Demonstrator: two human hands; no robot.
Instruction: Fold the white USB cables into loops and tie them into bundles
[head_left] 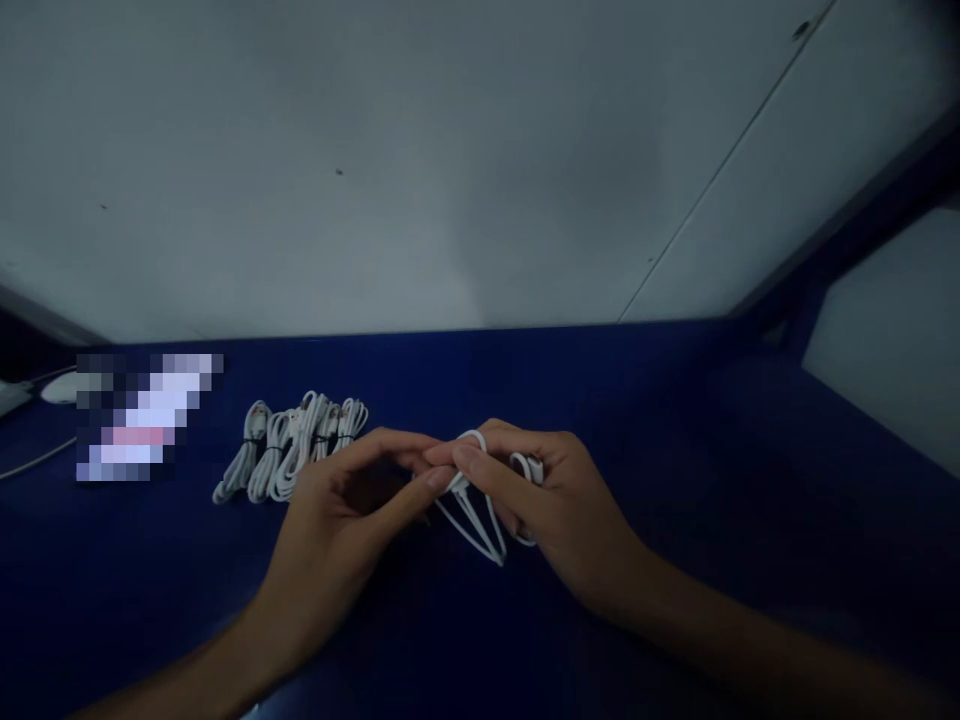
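Between my two hands is a white cable (480, 535), bent into loops that hang below my fingers. My left hand (349, 500) pinches the cable with thumb and index finger. My right hand (551, 490) is closed round another part of it, with one loop rising over the fingers and a connector end showing near the palm. The fingertips of both hands meet at the middle of the coil. Just beyond my left hand lies a row of several bundled white cables (281, 455), each with a dark tie round its middle; my hand partly covers the row.
A blurred-out, bright flat object (154, 420) lies on the blue table (465, 370) at the left. Beside it are a white rounded item (60, 388) and a thin white cord (37, 463). A pale wall (375, 200) rises behind the table, and a blue frame (795, 300) stands at the right.
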